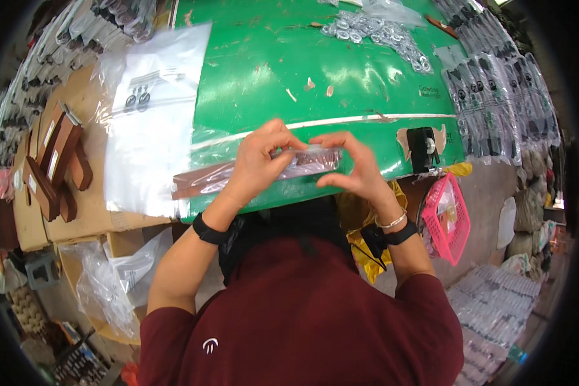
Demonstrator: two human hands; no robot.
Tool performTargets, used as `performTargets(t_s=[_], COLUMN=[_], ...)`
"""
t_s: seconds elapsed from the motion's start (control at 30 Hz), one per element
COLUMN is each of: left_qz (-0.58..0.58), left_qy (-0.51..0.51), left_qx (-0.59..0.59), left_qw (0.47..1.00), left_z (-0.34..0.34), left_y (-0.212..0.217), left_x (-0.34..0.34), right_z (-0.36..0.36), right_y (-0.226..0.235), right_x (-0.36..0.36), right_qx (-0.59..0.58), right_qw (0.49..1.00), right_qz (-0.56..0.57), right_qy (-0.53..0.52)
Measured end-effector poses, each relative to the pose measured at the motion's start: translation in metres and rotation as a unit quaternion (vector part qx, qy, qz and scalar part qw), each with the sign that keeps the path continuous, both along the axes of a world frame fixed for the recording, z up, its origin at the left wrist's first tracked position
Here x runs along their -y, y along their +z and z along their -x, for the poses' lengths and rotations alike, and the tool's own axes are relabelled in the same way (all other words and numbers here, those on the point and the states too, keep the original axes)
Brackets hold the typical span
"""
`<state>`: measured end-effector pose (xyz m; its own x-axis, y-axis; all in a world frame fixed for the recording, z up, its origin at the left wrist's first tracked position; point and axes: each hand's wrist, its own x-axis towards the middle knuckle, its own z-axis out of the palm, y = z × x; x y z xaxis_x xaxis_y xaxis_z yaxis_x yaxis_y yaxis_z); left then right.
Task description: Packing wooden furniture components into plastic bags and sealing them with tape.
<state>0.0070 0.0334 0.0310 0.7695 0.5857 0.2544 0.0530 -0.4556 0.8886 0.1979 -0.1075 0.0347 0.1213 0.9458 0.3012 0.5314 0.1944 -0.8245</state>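
A clear plastic bag (296,168) with a long, flat brown strap-like piece (196,182) inside lies slantwise along the near edge of the green table. My left hand (262,154) is closed in a pinch on the bag's upper edge, near its right end. Curved around that right end is my right hand (354,166). Its fingertips reach the upper edge beside my left fingertips, while the thumb stays well apart below. Left of the bag rests a pile of flat clear bags (151,122) with dark printing.
Brown strap pieces (56,157) lie stacked on cardboard at the left. Metal rings (373,32) are heaped at the far side of the green table (257,71). A black buckled piece (422,149) sits near the right edge, above a pink basket (445,219). Bagged goods (486,96) stand farther right.
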Motion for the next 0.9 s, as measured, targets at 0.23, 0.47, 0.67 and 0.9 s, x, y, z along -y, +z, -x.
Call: performTargets(t_s=[0.23,0.47,0.67,0.9], left_qz=[-0.018,-0.079,-0.291,-0.449], left_qy=[-0.042,-0.048,-0.059,-0.014], left_qx=[0.046,0.016,-0.054,-0.089], left_qw=[0.998,0.996,0.953,0.889], left_z=[0.002,0.008,0.021,0.026], left_y=[-0.023,-0.008,0.004,-0.009], left_x=[0.009,0.021,0.024,0.033], right_z=[-0.002,0.004,0.005,0.012], right_y=[-0.023,-0.019,-0.025,-0.038], right_x=[0.018,0.02,0.015,0.023], right_qx=[0.081,0.065,0.059,0.027], right_qw=[0.996,0.997,0.996,0.997], right_qz=[-0.031,-0.05,-0.063,-0.076], right_qy=[0.01,0.014,0.011,-0.02])
